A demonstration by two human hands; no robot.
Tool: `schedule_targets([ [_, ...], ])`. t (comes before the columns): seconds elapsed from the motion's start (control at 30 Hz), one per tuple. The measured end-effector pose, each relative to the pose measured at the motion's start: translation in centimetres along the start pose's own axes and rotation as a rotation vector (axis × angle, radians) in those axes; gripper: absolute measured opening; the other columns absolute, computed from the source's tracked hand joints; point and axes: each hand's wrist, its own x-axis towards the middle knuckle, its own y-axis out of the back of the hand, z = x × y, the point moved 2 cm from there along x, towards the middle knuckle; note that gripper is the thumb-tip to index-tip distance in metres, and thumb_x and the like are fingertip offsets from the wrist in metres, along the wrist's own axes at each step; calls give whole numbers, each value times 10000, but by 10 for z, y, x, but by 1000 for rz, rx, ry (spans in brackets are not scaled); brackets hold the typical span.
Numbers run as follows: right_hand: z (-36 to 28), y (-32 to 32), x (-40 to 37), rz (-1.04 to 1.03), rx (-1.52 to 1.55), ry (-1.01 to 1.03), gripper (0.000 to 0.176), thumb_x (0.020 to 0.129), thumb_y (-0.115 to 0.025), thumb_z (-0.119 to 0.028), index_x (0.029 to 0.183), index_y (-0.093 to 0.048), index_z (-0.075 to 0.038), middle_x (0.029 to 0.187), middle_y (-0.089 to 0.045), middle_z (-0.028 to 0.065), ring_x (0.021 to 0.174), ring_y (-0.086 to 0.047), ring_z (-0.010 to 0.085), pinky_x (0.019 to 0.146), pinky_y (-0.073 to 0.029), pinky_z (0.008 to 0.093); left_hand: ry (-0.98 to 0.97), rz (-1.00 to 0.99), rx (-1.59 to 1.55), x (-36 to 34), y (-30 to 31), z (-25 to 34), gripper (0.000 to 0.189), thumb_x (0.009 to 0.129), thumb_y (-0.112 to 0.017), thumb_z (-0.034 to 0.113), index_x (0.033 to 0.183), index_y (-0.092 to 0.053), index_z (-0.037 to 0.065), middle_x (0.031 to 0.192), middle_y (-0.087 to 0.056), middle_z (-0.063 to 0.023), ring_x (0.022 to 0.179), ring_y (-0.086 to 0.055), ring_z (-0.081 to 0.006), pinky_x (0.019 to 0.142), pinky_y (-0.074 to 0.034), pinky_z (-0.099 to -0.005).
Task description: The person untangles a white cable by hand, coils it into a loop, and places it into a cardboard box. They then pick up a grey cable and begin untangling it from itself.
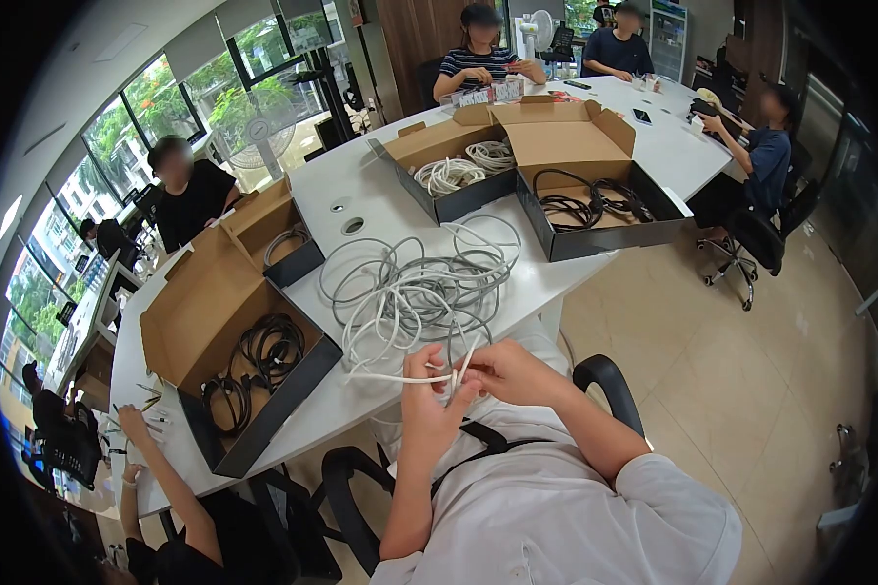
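Observation:
Just off the table's near edge, my left hand (427,405) is closed around a white cable (385,377). Beside it my right hand (505,372) pinches the same cable, with fingertips close to the left hand's fingers. The cable crosses between both hands and runs back to a loose tangle of white and grey cables (410,278) on the table. Where its end lies among my fingers I cannot make out.
Open boxes of black cables stand at the left (249,390) and right (605,205). Another box holds white cable coils (449,175); a smaller box (293,244) holds a grey cable. Several people sit around the white table (566,278). A chair armrest (610,390) is beside me.

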Motion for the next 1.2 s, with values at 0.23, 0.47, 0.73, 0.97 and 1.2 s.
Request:
schedule_targets([
  [0.23, -12, 15, -5, 292, 252, 155, 105, 860, -631, -86, 875, -679, 6, 687, -605, 84, 593, -504, 112, 548, -435, 261, 94, 23, -29, 4, 14, -8, 283, 851, -678, 222, 985, -645, -25, 834, -636, -106, 682, -598, -140, 606, -455, -265],
  [0.47, -3, 56, -21, 543, 556, 118, 204, 969, -495, -181, 951, -592, -3, 795, -566, 21, 675, -501, 100, 630, -452, 266, 256, 401, -231, 6, 47, -10, 337, 962, -509, 226, 802, -660, -29, 658, -630, -66, 594, -551, -92, 560, -423, -235],
  [0.73, -6, 99, -32, 543, 1510, 371, 420, 998, -357, -439, 711, -370, -133, 662, -273, -32, 632, -288, 113, 641, -299, 276, 310, 527, -658, 5, 73, -40, 312, 986, -464, 255, 910, -590, -21, 489, -347, 25, 487, -482, -123, 597, -473, -286],
  [0.97, 37, 92, -13, 584, 1019, 307, 251, 954, -515, -225, 743, -491, -91, 709, -447, -15, 712, -466, 120, 729, -411, 299, 331, 524, -784, 3, 70, -44, 250, 975, -489, 224, 983, -576, -11, 512, -375, 36, 453, -432, -84, 525, -472, -263],
  [1.2, -26, 63, -26, 826, 156, 322, 112, 795, -601, 22, 891, -605, -35, 890, -624, 43, 841, -590, 156, 765, -463, 290, 229, 373, -514, 2, 55, -28, 296, 958, -538, 278, 903, -639, 5, 549, -436, 37, 458, -375, -31, 461, -394, -198],
])
